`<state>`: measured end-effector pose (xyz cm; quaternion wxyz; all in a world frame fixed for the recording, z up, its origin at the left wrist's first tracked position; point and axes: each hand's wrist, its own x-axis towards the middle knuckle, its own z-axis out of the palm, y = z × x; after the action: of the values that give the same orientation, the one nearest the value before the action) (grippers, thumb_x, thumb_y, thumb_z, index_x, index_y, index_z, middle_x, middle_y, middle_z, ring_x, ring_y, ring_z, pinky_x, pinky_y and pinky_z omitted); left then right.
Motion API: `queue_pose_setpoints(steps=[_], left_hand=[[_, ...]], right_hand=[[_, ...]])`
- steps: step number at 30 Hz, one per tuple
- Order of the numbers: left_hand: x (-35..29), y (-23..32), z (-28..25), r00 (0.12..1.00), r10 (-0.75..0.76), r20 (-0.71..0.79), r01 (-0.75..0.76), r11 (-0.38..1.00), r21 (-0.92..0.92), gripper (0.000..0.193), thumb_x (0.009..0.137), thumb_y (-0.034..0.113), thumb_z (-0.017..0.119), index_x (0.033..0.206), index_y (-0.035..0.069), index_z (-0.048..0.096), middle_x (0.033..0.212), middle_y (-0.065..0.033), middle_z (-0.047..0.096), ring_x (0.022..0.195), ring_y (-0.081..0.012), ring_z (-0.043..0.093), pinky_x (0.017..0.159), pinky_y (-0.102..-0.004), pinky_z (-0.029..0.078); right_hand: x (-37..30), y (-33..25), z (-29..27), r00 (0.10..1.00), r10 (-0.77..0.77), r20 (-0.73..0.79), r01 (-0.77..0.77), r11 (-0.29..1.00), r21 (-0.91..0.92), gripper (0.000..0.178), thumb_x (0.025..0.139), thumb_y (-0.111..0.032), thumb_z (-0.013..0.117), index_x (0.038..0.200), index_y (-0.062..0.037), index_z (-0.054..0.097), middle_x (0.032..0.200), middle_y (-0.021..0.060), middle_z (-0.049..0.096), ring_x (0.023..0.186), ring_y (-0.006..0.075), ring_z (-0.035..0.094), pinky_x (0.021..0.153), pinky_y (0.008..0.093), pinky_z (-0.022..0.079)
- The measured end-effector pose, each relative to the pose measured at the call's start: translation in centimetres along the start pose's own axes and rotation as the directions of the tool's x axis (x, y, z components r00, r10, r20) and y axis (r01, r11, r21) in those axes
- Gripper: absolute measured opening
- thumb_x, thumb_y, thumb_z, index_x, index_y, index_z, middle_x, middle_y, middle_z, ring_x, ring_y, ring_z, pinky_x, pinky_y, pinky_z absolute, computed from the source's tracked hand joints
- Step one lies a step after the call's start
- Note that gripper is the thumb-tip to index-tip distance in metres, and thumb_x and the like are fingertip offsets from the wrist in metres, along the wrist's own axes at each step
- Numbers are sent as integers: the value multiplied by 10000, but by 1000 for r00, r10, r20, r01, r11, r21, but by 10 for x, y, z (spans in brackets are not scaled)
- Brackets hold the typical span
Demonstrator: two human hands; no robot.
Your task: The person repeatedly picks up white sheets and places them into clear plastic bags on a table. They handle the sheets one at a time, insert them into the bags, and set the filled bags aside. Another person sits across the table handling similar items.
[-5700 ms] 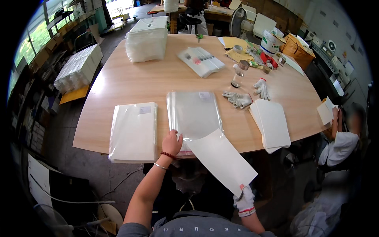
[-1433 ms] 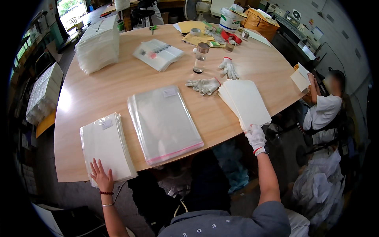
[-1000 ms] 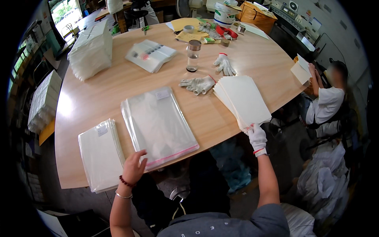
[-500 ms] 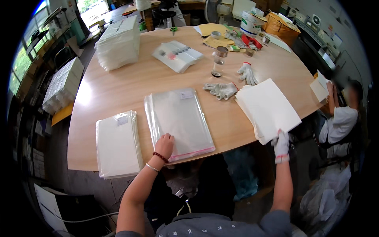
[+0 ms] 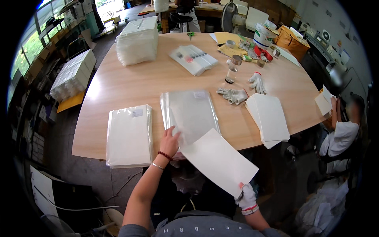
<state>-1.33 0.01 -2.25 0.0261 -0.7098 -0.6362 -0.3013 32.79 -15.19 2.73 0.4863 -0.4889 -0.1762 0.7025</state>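
Observation:
My right hand (image 5: 247, 197), in a white glove with a bare thumb tip showing, grips a white paper sheet (image 5: 221, 160) by its near right corner. The sheet slants up to the left, its far end over the lower part of a stack of clear plastic bags (image 5: 189, 110). My left hand (image 5: 170, 143), bare with a bead bracelet and a bangle, lies at the left edge of these bags, fingers apart, close to the sheet's left corner. Left of it is a pile of bagged white sheets (image 5: 129, 136). A fanned stack of white sheets (image 5: 270, 118) lies to the right.
Two work gloves (image 5: 233, 95) and a clear jar with tape (image 5: 231, 71) stand mid-table. Farther back are printed bags (image 5: 193, 59), a tall wrapped stack (image 5: 137, 41), scissors (image 5: 190, 35) and a white bucket (image 5: 262, 36). A seated person (image 5: 341, 130) handles paper at right.
My right hand has taken a sheet from the right-hand stack and brought it left and nearer me, over the bags. My left hand's fingers have spread. The view has shifted.

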Motion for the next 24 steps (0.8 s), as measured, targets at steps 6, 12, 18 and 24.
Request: queue_pose_setpoints(steps=[6,12,18,24], left_hand=[[2,4,-15,688,-404,603,726,374,-577,211,849,159,537,822,-46,580,635,-72,619,482,-104,538,457,-243,434],[-39,43,15,805,-441,397,569,381,-729,204,855,152,530,898,-44,567,777,-113,632,646,-159,619,582,-272,498],[-59,91,104,941,-251,226,329,527,-784,295,879,94,501,1155,-9,492,1142,-114,534,981,-179,559,834,-283,457],[-143,109,142,836,-283,471,544,313,-778,306,876,79,493,1171,-3,492,1142,-104,540,979,-181,555,835,-287,454]], right_hand=[[-14,18,19,986,49,-158,-57,997,-51,115,907,-209,468,944,-103,492,631,15,492,416,104,430,349,234,344],[-15,20,39,975,15,-220,-30,998,-61,162,912,-268,457,856,-116,470,499,14,416,364,115,385,311,248,296],[-27,17,33,976,187,-114,-179,981,74,105,915,-190,467,947,-93,489,667,19,520,470,96,451,410,238,377],[16,51,46,961,274,24,-275,959,75,65,915,-166,451,901,-110,483,767,29,506,634,143,494,518,287,404]])
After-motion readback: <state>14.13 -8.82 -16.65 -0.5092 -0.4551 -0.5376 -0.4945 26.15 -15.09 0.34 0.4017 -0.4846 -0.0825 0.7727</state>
